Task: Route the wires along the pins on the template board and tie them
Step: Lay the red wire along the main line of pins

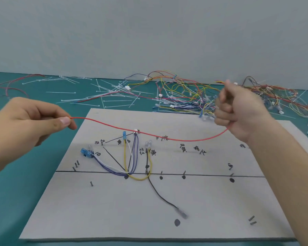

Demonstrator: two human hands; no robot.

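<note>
Head view: both hands' fingers pinch a red wire [149, 134] (sagging) above the template board [114, 210].

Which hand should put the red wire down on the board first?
Probably the left hand. It pinches the red wire right at its end, near the board's wired left side; the right hand grips farther along.

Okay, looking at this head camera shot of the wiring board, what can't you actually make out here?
- Red wire: its right end is hidden inside the closed right hand; its left end sits under the left hand fingertips.
- Black wire's terminal: motion-blurred, type unclear.
- Handwritten labels on the template board: too small to read.
- Board's right side: hidden by the right forearm.
- Wire pile behind: tangled, blurred.
</note>
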